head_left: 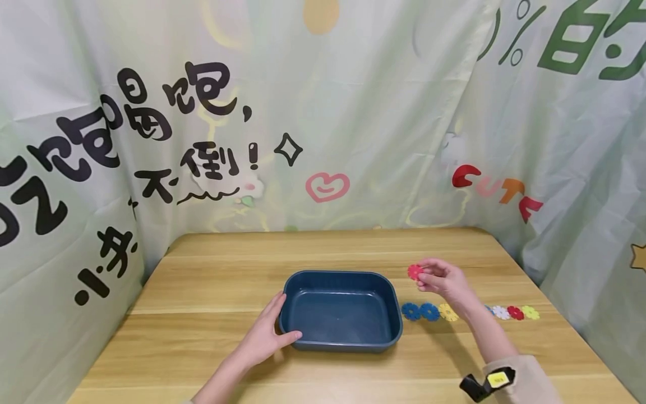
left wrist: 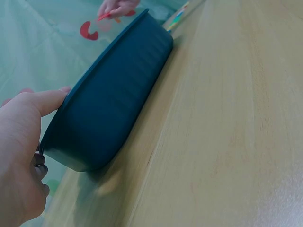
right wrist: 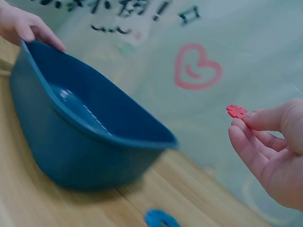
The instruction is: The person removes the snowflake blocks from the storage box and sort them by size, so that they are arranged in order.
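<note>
A dark blue plastic basin [head_left: 338, 343] stands on the table. My left hand [head_left: 264, 334] holds its left end, thumb at the near rim and fingers along the far side; the left wrist view shows this hand [left wrist: 21, 146] close at the basin wall [left wrist: 111, 90]. Up and to the right of the basin, my right hand [head_left: 446, 280] pinches a red snowflake disc [head_left: 414, 272] between thumb and fingertips. In the right wrist view the notched edge of this red disc [right wrist: 235, 111] sticks out past the thumb. The inside of the basin shows only its bare bottom.
A row of snowflake discs lies right of the basin: two blue ones [head_left: 429, 311], a yellow one [head_left: 448, 312], then white [head_left: 500, 312], red [head_left: 515, 312] and yellow-green [head_left: 530, 312]. My right forearm hides the row's middle. A printed curtain [head_left: 373, 140] hangs behind the wooden table [head_left: 222, 280].
</note>
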The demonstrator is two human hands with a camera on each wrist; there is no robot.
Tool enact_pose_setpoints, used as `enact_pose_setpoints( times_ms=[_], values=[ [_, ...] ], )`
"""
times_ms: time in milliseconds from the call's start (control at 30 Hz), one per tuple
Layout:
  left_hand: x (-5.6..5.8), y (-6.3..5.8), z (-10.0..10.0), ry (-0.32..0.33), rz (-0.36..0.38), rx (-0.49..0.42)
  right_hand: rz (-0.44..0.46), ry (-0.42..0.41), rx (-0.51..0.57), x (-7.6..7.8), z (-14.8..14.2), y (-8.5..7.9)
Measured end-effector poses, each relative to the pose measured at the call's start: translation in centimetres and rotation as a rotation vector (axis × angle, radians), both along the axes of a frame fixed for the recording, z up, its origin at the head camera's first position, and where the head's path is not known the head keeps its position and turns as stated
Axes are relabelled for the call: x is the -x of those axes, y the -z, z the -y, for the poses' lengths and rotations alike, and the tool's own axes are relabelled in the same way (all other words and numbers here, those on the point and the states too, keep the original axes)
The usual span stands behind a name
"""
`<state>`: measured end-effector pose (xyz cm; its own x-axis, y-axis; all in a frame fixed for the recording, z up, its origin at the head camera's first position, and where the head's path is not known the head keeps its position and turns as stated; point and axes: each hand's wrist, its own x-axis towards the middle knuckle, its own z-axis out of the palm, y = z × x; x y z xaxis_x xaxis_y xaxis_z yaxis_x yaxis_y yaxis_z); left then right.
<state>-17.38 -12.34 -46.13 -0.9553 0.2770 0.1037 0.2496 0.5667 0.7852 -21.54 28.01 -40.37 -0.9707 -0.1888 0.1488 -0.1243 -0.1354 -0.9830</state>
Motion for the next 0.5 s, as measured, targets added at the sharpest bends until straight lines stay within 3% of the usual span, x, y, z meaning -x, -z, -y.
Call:
enact_pose_setpoints(
  times_ms=[200, 367, 500],
  values=[
    [-0.1, 0.0, 0.0, 0.003, 0.007, 0.003, -0.030, 0.081, 0.017, -0.3, -5.3, 1.5],
    [-0.1, 0.0, 0.0, 0.012, 0.003, 0.007, -0.008, 0.121, 0.187, -1.2, -8.9, 1.7],
    [-0.1, 0.1, 0.0, 0.017, 0.001, 0.008, -0.012, 0.157, 0.257, 0.5, -15.1, 6.2]
  ],
)
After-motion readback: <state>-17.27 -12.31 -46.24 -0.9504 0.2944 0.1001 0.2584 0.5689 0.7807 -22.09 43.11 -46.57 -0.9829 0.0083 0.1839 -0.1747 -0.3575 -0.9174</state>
